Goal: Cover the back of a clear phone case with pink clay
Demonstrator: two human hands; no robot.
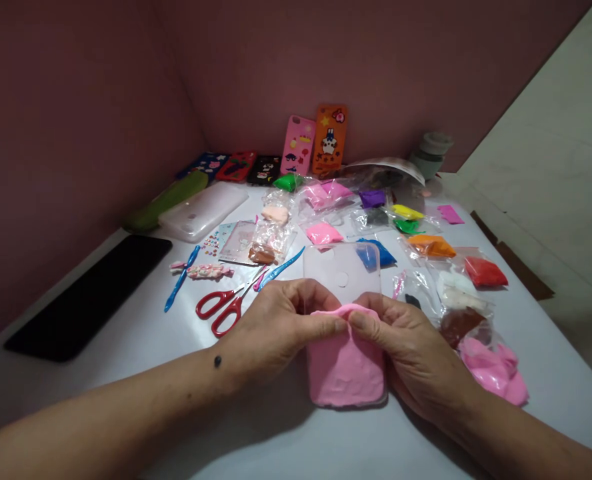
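A clear phone case (342, 270) lies on the table in front of me, its lower half covered by a sheet of pink clay (346, 373). My left hand (286, 323) pinches the clay's upper edge from the left, thumb in front and fingers behind. From the right, my right hand (401, 337) pinches the same edge, its thumb almost touching the left thumb. The edge is lifted a little between them. Bare clear plastic shows above the clay.
Red-handled scissors (220, 313), a blue tool (182, 279) and a black phone (93, 297) are at left. Bagged clay, including red (486, 272) and pink (496, 370), lies at right. Decorated cases (330, 140) lean at the back; a white case (203, 212) lies back left.
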